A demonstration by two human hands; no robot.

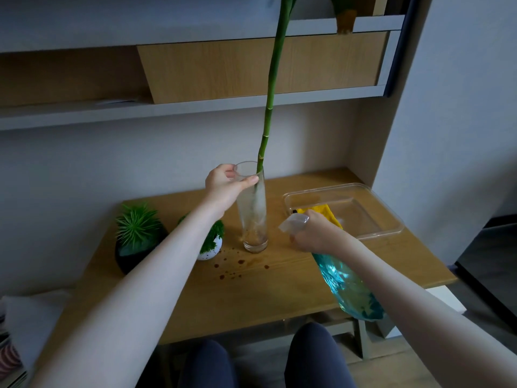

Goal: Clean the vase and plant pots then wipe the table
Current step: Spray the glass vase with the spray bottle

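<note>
A tall clear glass vase [253, 219] stands upright on the wooden table [274, 292] with a long green bamboo stalk [272, 88] rising out of it. My left hand [223, 186] grips the vase at its rim. My right hand [313, 232] holds a blue spray bottle [348, 287] by its neck, its white nozzle [293, 221] aimed at the vase from the right. A black pot [131, 254] with a spiky green plant and a small white speckled pot [211, 249] sit at the left. Brown drops [232, 268] spot the table before the vase.
A clear plastic tray [363, 219] at the back right of the table holds a yellow cloth [326, 211]. Wall shelves [195, 107] hang above the table, close to the stalk. My knees [251, 362] are under the table's front edge.
</note>
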